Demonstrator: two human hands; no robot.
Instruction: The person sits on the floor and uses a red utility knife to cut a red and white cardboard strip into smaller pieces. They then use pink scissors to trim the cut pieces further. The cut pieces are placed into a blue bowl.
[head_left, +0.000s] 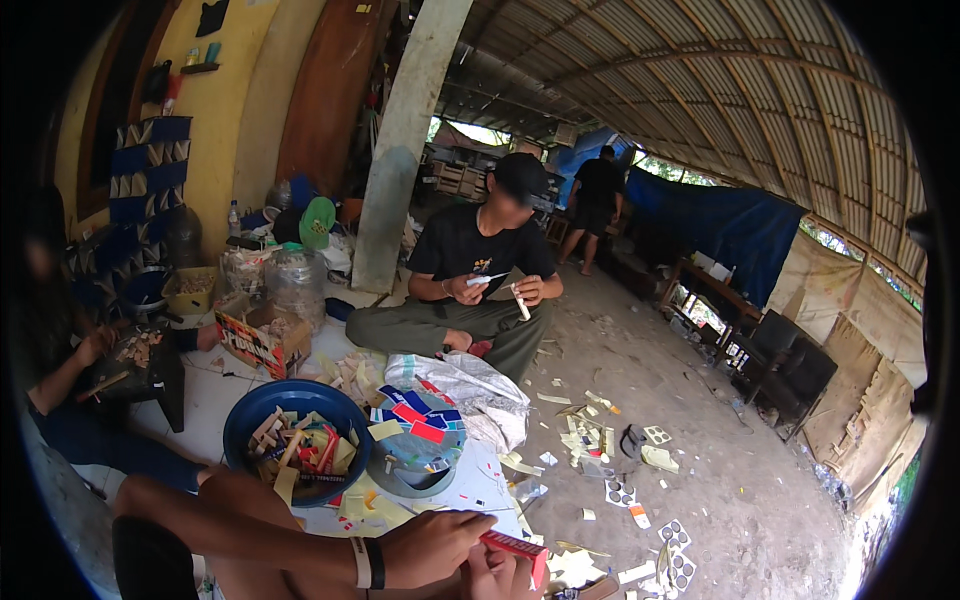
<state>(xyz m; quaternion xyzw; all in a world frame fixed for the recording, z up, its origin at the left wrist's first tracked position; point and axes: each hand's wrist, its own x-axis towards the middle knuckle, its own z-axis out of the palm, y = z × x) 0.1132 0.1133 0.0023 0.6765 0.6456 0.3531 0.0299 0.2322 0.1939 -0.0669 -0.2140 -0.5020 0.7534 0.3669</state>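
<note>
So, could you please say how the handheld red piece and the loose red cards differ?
The red piece is held by the left hand and right hand; the red cards lie flat. The piece shows pale lettering; the cards look plain. The piece is nearer the camera than the cards. Both are red.

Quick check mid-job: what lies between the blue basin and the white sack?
A round grey stand with red and blue cards on top; the head view shows it.

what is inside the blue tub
The blue tub holds a jumbled heap: pale sticks, yellowish scraps and some red pieces. The heap covers the bottom, so whatever lies underneath cannot be seen.
</note>
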